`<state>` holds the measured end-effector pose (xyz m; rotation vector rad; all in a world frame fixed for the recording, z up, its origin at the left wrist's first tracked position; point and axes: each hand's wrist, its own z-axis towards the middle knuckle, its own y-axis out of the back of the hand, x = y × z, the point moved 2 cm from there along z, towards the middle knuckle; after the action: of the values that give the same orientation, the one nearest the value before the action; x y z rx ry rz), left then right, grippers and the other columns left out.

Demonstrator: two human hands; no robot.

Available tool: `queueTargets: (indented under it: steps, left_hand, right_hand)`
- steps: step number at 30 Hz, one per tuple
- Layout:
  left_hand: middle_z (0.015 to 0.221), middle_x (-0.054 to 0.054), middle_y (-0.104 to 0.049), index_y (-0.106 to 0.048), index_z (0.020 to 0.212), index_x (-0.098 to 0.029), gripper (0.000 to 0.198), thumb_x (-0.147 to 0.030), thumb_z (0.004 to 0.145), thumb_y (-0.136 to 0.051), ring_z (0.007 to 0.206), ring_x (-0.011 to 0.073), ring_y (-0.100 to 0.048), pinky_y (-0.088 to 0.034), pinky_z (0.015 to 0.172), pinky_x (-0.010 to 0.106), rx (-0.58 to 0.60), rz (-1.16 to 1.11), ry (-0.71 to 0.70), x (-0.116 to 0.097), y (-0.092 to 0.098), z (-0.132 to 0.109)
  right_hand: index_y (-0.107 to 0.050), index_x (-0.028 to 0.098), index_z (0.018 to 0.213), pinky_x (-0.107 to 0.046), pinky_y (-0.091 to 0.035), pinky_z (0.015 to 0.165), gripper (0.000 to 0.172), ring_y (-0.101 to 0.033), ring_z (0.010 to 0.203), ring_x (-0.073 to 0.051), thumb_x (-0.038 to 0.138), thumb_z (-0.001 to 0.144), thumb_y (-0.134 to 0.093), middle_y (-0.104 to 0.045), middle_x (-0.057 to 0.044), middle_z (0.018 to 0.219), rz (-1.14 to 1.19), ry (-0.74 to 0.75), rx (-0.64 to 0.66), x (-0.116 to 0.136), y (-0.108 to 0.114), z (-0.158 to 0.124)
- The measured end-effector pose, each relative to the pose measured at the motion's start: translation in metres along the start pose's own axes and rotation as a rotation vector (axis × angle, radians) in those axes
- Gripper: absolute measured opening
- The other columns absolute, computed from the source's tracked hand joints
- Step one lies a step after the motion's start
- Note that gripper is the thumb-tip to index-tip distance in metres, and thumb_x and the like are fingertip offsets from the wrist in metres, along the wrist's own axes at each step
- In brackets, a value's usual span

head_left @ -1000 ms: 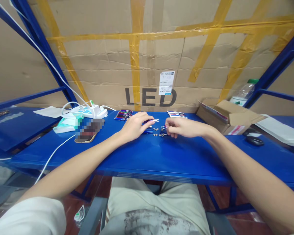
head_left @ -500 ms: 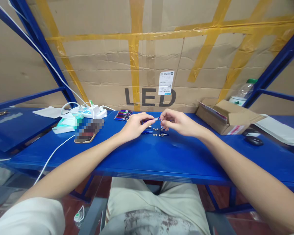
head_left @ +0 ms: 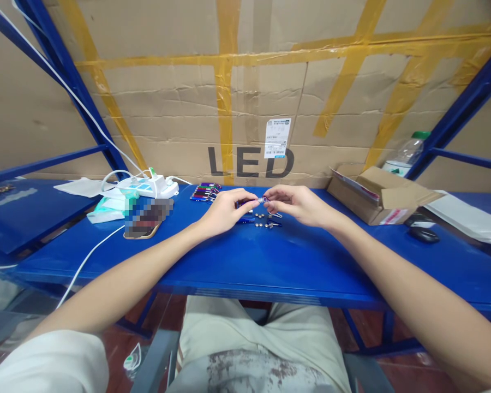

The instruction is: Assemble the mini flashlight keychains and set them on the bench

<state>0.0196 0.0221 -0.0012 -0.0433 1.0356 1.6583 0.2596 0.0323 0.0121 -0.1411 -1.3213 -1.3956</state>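
Both hands pinched on small keychain light (head_left: 257,202), just in front of LED carton (head_left: 249,162).
L hand (head_left: 224,212) fingers closed on its dark body, R hand (head_left: 298,205) fingertips nipping silver tip, above blue bench (head_left: 270,262). Button cells (head_left: 261,221) on bench, under carton's label; coloured lights (head_left: 204,192) at carton's foot, left of lettering; open box (head_left: 376,199) off carton's right end.

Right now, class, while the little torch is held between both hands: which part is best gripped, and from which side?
Pinch the little torch round its dark barrel, coming from the left as the left hand does. It lies roughly level, a slim cylinder pointing right, so that grip leaves its silver end free for the right hand.
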Motion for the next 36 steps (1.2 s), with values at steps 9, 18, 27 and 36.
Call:
queueTargets:
  steps: [9,18,27,36]
  left_hand:
    - [0.098,0.006,-0.079,-0.084,0.110,-0.019,0.032,-0.045,0.107,-0.068,0.083,0.0173,-0.068,-0.050,0.079,0.030,0.023,-0.005,-0.038,0.000,-0.001,-0.001]
    - [0.098,0.007,-0.078,-0.085,0.113,-0.019,0.037,-0.050,0.107,-0.066,0.088,0.0194,-0.069,-0.052,0.081,0.031,0.035,-0.066,-0.032,0.002,-0.002,-0.002]
    - [0.093,0.007,-0.078,-0.085,0.110,-0.017,0.040,-0.054,0.103,-0.071,0.085,0.0186,-0.071,-0.055,0.082,0.031,0.016,-0.267,0.062,0.006,-0.004,0.000]
    - [0.090,0.007,-0.079,-0.085,0.107,-0.016,0.050,-0.063,0.098,-0.074,0.077,0.0157,-0.066,-0.052,0.070,0.028,0.045,-0.407,0.183,0.007,-0.006,0.001]
  right_hand:
    - [-0.082,0.022,0.115,-0.045,-0.065,0.097,0.036,-0.082,0.101,-0.030,0.049,0.093,-0.079,-0.086,-0.008,0.109,0.011,0.081,-0.107,0.004,0.001,-0.001]
    - [-0.085,0.022,0.114,-0.043,-0.065,0.098,0.033,-0.083,0.101,-0.029,0.047,0.095,-0.074,-0.087,-0.007,0.110,-0.066,0.135,-0.141,0.015,-0.001,-0.003]
    - [-0.085,0.023,0.120,-0.038,-0.063,0.097,0.031,-0.083,0.100,-0.028,0.041,0.102,-0.067,-0.087,-0.005,0.112,-0.241,0.216,-0.210,0.023,-0.001,-0.007]
    - [-0.084,0.025,0.121,-0.046,-0.064,0.103,0.035,-0.082,0.105,-0.031,0.049,0.099,-0.071,-0.086,-0.005,0.116,-0.200,0.148,-0.219,0.023,-0.001,-0.008]
